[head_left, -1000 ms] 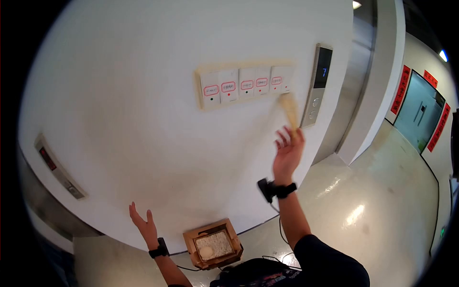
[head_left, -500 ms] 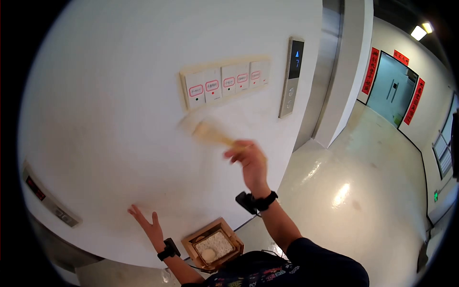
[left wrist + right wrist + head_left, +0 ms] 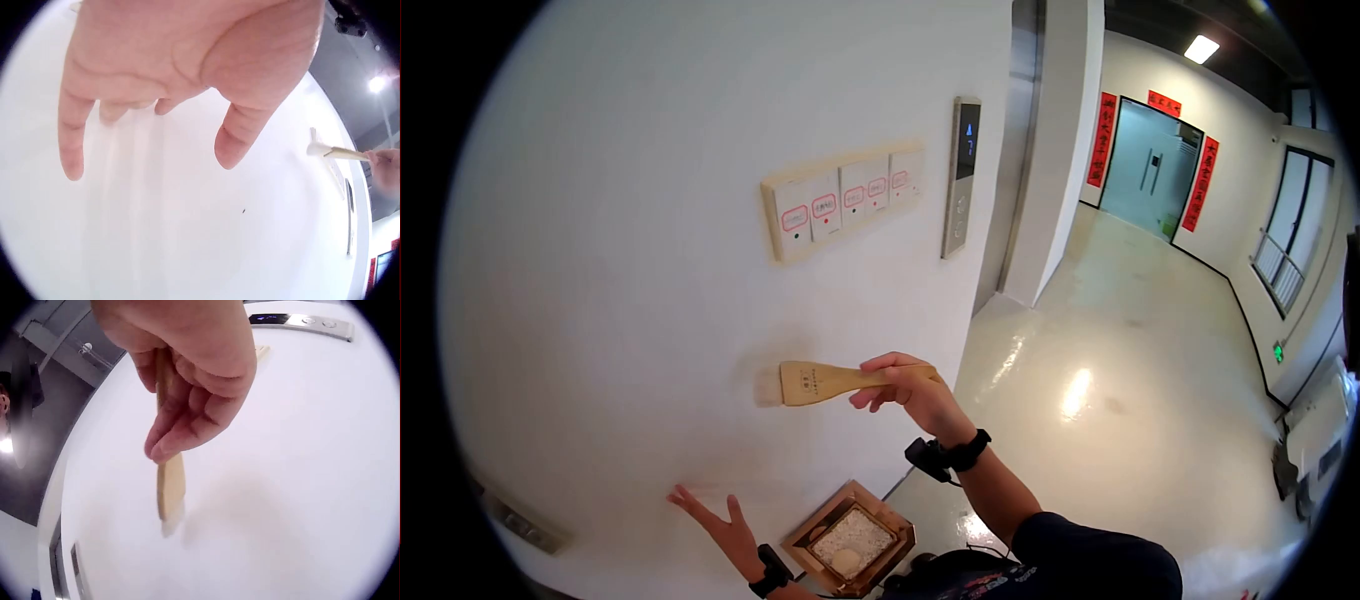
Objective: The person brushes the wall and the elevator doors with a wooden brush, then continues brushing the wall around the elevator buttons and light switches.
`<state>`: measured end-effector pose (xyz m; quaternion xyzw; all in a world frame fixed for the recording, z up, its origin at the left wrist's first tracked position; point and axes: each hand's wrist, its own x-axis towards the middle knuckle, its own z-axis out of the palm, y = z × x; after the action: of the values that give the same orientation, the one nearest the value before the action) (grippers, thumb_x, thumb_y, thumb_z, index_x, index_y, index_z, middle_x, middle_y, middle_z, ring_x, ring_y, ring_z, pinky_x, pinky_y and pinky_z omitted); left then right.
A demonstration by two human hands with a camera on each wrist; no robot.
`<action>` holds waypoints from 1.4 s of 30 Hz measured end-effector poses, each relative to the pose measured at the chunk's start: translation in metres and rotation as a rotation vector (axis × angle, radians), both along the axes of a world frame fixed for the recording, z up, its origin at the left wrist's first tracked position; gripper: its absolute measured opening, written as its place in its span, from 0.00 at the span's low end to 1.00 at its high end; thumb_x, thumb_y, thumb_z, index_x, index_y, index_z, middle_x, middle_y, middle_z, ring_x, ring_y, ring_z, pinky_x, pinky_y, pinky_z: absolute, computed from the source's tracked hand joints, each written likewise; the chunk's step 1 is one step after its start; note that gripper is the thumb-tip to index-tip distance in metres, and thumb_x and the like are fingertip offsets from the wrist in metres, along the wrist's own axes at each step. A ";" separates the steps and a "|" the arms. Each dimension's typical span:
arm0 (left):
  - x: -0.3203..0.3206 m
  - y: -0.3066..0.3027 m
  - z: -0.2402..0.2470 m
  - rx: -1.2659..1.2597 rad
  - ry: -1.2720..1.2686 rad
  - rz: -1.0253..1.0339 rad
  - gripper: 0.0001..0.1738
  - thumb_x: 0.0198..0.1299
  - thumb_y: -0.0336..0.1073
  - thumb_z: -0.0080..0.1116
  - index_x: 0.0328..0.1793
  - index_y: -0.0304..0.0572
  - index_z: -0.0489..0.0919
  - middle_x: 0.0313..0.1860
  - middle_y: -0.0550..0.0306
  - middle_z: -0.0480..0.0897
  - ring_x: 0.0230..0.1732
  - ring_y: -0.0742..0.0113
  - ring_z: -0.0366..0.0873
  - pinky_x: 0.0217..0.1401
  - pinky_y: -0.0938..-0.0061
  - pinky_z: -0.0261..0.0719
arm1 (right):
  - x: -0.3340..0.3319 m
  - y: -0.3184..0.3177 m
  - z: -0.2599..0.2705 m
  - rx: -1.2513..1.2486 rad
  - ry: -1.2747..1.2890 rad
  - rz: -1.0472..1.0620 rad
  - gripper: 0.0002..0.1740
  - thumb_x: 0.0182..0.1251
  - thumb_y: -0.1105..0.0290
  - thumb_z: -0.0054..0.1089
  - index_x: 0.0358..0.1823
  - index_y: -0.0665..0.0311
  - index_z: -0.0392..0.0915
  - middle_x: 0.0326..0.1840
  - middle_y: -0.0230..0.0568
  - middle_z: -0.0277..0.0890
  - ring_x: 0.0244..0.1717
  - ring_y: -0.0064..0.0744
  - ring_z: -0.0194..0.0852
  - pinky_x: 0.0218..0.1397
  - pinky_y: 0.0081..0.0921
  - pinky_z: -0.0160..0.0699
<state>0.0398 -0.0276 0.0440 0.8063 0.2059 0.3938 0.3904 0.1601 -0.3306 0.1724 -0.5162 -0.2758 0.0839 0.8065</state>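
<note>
My right hand (image 3: 915, 392) grips a flat wide brush (image 3: 810, 383) by its wooden handle. The brush lies nearly level in the head view, its pale bristles pointing left at the white wall (image 3: 620, 250). In the right wrist view, curled fingers and thumb wrap the handle, and the bristle tip (image 3: 172, 526) meets the wall surface. Lower left, my left hand (image 3: 725, 525) has its fingers spread, fingertips right at the wall. The left wrist view shows its palm with nothing in it.
A row of labelled switches (image 3: 845, 200) sits above the brush, beside an elevator call panel (image 3: 961, 180). Below stands a cardboard box (image 3: 818, 512) holding pale granular material. A corridor floor (image 3: 1100, 340) runs right to glass doors (image 3: 1150, 160). Another panel (image 3: 525, 525) is at lower left.
My right hand has swept the brush from under the right end of the switches leftward and down the wall. The head view has turned right. My left hand stays spread near the wall.
</note>
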 end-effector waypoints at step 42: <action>0.096 -0.299 -0.041 -0.013 0.533 -0.302 0.23 0.59 0.40 0.54 0.58 0.35 0.71 0.56 0.42 0.73 0.56 0.51 0.70 0.59 0.64 0.67 | 0.025 -0.512 -0.195 0.558 0.541 -1.116 0.19 0.64 0.56 0.50 0.51 0.60 0.69 0.38 0.44 0.78 0.36 0.30 0.77 0.35 0.20 0.73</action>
<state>0.1363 -0.3271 0.0027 0.9002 0.1817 0.1046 0.3818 0.1855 -0.8428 -0.0224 -0.3146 0.2318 -0.2929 0.8726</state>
